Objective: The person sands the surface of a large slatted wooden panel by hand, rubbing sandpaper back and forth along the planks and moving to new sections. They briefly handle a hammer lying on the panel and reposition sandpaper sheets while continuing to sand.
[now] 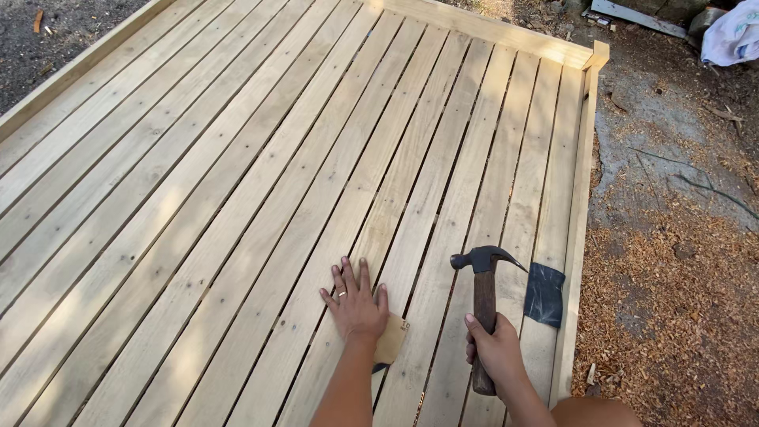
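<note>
Hammer (483, 304) upright in right hand (496, 353), fingers clenched round brown handle, dark claw head above slats near platform's right edge. Left hand (356, 303) flat, fingers spread, released, pressing tan sandpaper sheet (391, 340) on slatted wooden platform (237, 182). Dark sandpaper piece (545, 294) lies just beside raised right rim. Wide bare slats stretch left and ahead; sawdust-strewn ground (672, 316) beyond rim.

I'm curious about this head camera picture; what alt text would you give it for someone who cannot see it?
A person's right hand grips a claw hammer upright over a slatted wooden platform, while the left hand lies flat on the boards, partly over a tan sheet of sandpaper. A dark sheet lies near the right rail, with wood shavings on the ground beyond.
</note>
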